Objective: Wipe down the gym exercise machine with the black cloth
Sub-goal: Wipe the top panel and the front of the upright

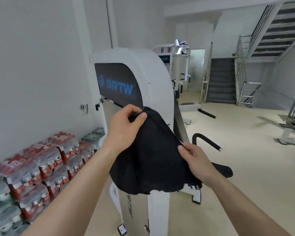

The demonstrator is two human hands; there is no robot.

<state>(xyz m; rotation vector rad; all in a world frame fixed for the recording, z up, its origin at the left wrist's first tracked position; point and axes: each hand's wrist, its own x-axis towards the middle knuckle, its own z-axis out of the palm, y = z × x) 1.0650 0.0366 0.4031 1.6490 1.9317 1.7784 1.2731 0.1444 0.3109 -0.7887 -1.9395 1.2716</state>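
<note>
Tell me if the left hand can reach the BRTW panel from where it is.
Probably yes: the left hand, pinching the cloth, sits just below the panel, with nothing visible between them.

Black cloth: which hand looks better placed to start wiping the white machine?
Probably the left. The left hand pinches the black cloth right beside the machine and its dark logo panel, while the right hand grips the cloth's lower edge, nearer the person.

The left hand (124,126) and the right hand (197,160) each pinch an edge of the black cloth (150,159), which hangs in front of the white exercise machine (146,68), beside stacked water bottle packs (41,167).
</note>
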